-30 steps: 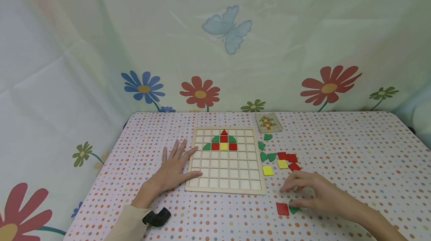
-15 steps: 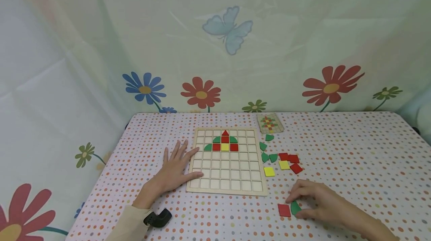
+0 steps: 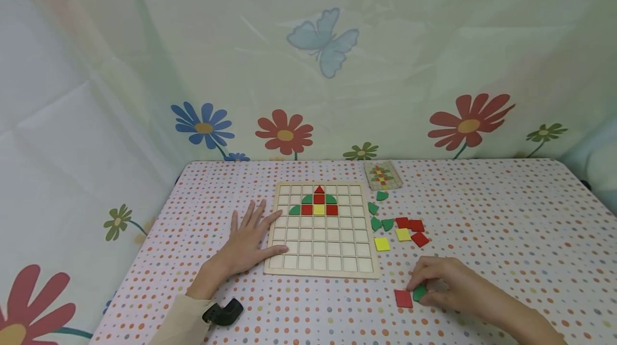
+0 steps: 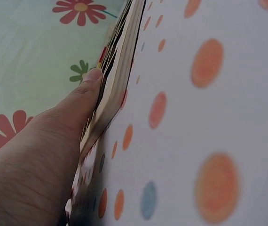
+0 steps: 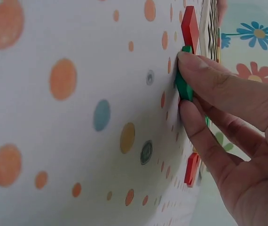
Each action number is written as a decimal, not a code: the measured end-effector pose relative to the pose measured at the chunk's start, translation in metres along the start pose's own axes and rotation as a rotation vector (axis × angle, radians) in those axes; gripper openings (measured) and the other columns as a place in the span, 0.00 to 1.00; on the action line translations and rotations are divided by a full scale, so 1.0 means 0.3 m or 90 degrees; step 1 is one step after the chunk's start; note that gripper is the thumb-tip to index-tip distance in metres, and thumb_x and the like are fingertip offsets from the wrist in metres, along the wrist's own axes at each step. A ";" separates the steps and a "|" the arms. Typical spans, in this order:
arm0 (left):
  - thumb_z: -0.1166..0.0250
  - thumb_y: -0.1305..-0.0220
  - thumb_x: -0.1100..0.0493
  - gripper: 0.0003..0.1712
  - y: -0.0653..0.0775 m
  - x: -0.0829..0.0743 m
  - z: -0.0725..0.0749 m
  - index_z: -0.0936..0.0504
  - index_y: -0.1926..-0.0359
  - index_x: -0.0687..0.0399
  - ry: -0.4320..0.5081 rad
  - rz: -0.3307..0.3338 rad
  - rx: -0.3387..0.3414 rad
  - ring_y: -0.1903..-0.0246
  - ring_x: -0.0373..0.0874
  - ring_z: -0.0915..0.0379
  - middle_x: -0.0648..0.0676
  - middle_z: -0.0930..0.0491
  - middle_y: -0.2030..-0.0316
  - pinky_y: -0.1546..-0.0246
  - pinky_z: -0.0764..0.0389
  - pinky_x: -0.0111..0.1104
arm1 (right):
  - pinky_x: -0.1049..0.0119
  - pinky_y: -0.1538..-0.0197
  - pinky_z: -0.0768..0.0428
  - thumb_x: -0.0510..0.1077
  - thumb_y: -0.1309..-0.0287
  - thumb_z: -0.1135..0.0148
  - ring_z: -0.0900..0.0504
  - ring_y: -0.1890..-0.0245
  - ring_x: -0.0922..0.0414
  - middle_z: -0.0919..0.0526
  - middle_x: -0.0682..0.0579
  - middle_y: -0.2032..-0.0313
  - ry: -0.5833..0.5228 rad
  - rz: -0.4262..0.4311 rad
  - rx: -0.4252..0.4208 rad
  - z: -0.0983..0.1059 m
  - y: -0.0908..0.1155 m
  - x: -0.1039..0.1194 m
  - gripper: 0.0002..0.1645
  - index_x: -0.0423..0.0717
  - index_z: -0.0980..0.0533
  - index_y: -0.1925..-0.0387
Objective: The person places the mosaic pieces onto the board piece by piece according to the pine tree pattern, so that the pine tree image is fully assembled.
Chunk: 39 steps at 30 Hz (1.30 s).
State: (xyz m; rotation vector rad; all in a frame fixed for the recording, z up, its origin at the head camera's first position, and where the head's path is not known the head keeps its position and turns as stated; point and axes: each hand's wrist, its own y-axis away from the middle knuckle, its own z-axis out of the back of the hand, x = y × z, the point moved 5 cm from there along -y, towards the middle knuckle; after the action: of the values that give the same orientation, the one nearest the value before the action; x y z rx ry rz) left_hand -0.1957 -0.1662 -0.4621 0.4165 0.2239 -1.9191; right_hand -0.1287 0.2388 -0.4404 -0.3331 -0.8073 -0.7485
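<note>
Thumb and fingers of my right hand (image 3: 445,283) pinch a green quarter-circle tile (image 5: 185,77) low over the tablecloth. A red square tile (image 3: 403,298) lies just left of it in the head view. My left hand (image 3: 246,243) lies spread at the left edge of the wooden grid board (image 3: 332,264), thumb and index finger reaching onto its rim. On the board's upper rows sit a red triangle (image 3: 319,189), red squares (image 3: 331,210), a yellow square (image 3: 319,209) and green quarter-circles (image 3: 295,210). In the left wrist view the thumb (image 4: 84,92) presses the board's edge.
Right of the board lie loose green tiles (image 3: 388,224), yellow squares (image 3: 382,244) and red squares (image 3: 420,239). A pattern card (image 3: 396,181) showing a coloured tree-like figure lies at the back. A dotted cloth (image 3: 506,216) covers the table, with a flowered curtain (image 3: 395,93) behind.
My right hand has come down around the green quarter-circle, and its fingers have closed on it, turning it slightly beside the red square. The left hand has stayed on the board.
</note>
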 end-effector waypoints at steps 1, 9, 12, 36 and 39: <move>0.38 0.34 0.26 0.52 0.001 0.000 0.001 0.42 0.17 0.39 0.000 0.002 0.000 0.18 0.62 0.76 0.61 0.61 0.16 0.27 0.75 0.70 | 0.70 0.63 0.18 0.39 0.47 0.20 0.23 0.64 0.69 0.18 0.65 0.61 0.003 -0.001 0.002 -0.002 0.000 -0.007 0.12 0.53 0.13 0.61; 0.38 0.34 0.25 0.53 0.001 -0.004 0.002 0.43 0.17 0.39 0.003 0.003 0.007 0.18 0.60 0.78 0.60 0.63 0.16 0.27 0.76 0.69 | 0.72 0.66 0.21 0.44 0.46 0.19 0.25 0.67 0.71 0.20 0.70 0.61 0.037 -0.053 0.010 -0.010 0.005 -0.072 0.12 0.61 0.13 0.62; 0.37 0.35 0.26 0.52 0.001 -0.007 0.004 0.42 0.17 0.39 0.007 0.001 0.002 0.18 0.61 0.77 0.61 0.62 0.16 0.27 0.75 0.69 | 0.71 0.68 0.21 0.40 0.46 0.19 0.26 0.68 0.71 0.21 0.67 0.62 0.041 -0.056 0.021 0.007 0.001 -0.027 0.11 0.57 0.13 0.63; 0.38 0.34 0.26 0.52 0.007 -0.001 0.006 0.40 0.18 0.41 0.011 -0.004 -0.013 0.18 0.63 0.74 0.62 0.59 0.16 0.27 0.74 0.70 | 0.72 0.69 0.25 0.38 0.43 0.22 0.30 0.67 0.70 0.26 0.65 0.65 0.124 0.005 0.023 0.022 -0.143 0.120 0.08 0.53 0.11 0.62; 0.37 0.35 0.27 0.52 0.009 -0.006 0.004 0.40 0.18 0.41 0.017 -0.006 -0.017 0.18 0.63 0.73 0.62 0.58 0.17 0.28 0.74 0.70 | 0.72 0.68 0.25 0.37 0.42 0.23 0.30 0.67 0.69 0.26 0.65 0.65 0.142 0.007 0.014 0.024 -0.177 0.149 0.09 0.52 0.11 0.61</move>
State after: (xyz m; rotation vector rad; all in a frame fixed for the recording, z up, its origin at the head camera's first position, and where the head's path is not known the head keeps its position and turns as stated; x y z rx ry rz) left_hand -0.1928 -0.1662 -0.4602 0.4249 0.2692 -1.9191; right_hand -0.1499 0.1844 -0.4024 -0.2282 -0.6021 -0.7515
